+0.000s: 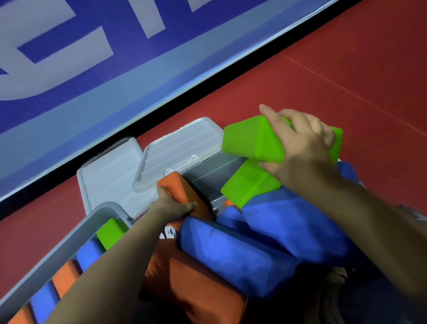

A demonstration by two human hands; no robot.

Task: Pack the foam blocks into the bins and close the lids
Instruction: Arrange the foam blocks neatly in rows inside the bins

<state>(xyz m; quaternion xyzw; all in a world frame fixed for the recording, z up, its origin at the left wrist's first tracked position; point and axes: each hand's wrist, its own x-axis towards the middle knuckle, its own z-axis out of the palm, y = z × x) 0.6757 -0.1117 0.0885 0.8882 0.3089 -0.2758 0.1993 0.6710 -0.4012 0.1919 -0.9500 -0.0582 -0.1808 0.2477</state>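
Mid-packing, by the look of it: right hand curled over the upper green foam block, fingers wrapped across its top, lifting it above a 2nd green block and a heap of blue blocks at the right bin's near side. Left hand pressing an orange block down by the far rim, fingers fairly straight. Left bin already lined with upright blocks; both lids open on the red floor. Next, probably: seat the green block in a gap, then swing the lids shut.
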